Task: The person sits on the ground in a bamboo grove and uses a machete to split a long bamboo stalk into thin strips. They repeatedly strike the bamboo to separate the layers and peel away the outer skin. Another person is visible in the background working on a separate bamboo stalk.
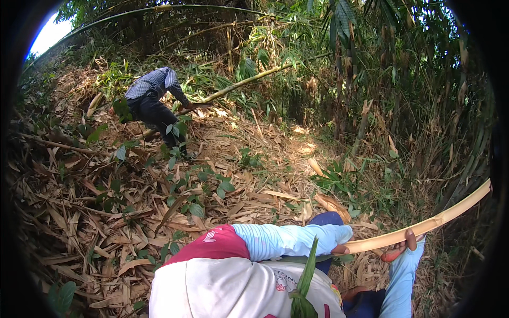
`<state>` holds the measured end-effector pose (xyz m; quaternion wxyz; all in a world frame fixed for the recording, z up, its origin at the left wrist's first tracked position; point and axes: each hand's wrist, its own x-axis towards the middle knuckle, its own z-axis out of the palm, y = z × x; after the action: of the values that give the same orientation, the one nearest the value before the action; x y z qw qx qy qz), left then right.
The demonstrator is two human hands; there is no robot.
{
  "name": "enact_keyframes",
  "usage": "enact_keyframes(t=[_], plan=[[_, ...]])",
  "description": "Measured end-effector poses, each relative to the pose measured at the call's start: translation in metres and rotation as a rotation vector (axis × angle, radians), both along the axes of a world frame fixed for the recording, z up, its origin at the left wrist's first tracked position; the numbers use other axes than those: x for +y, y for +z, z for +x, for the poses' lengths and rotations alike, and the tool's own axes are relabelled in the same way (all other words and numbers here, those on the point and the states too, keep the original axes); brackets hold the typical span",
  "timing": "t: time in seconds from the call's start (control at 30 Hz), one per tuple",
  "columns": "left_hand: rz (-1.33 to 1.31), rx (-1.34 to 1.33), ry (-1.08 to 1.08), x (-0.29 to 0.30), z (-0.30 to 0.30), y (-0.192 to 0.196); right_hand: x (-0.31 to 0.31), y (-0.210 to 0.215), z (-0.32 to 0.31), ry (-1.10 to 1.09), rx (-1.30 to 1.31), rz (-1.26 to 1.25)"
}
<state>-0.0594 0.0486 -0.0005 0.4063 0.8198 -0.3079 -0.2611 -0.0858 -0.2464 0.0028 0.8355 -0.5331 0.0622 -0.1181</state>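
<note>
On your left, dry brown leaf litter [116, 238] covers the ground, and a co-worker in a checked shirt [151, 87] bends over a long yellow-green bamboo pole [246, 80]. Your left hand [341, 249] pinches the near end of a pale, curved split-bamboo strip [433, 223]; farther right, your right hand [409, 243] clasps it, thumb on top.

The bamboo strip [450, 214] looks smooth and woody, the blue sleeve [299, 240] matt cloth.
</note>
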Motion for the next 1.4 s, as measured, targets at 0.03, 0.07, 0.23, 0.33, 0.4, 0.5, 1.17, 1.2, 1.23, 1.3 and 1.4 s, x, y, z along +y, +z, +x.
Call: enact_keyframes(t=[0.03,0.07,0.23,0.33,0.4,0.5,1.17,1.2,1.23,1.3,1.4], plan=[[-0.033,-0.019,-0.029,0.003,0.004,-0.001,-0.007,-0.004,0.003,0.006,-0.024,-0.032],[-0.056,-0.014,-0.053,0.008,0.008,-0.007,0.02,0.014,-0.004,-0.102,-0.01,-0.001],[0.073,-0.13,-0.141,0.015,0.032,-0.016,0.001,0.0,0.008,-0.156,-0.035,-0.062],[-0.143,0.125,-0.067,0.023,0.024,0.006,-0.008,0.012,0.002,-0.13,-0.003,-0.068],[-0.316,0.333,-0.021,0.033,0.023,0.01,0.001,0.016,0.008,-0.143,-0.059,0.006],[-0.388,0.429,0.01,0.036,0.034,0.002,-0.016,0.008,0.014,-0.178,-0.005,0.034],[-0.407,0.085,0.239,-0.019,0.032,-0.09,-0.035,0.01,0.023,-0.334,0.004,-0.001],[-0.433,0.102,0.268,-0.021,0.032,-0.092,-0.036,0.01,0.024,-0.337,0.01,-0.011],[-0.498,0.13,0.288,-0.019,0.038,-0.103,-0.037,0.008,0.024,-0.309,-0.018,0.025],[-0.465,0.244,0.319,-0.013,0.033,-0.074,-0.048,0.004,0.024,-0.326,0.005,0.018],[-0.359,0.228,0.427,0.002,0.021,-0.03,-0.049,0.006,0.023,-0.321,-0.023,-0.011]])
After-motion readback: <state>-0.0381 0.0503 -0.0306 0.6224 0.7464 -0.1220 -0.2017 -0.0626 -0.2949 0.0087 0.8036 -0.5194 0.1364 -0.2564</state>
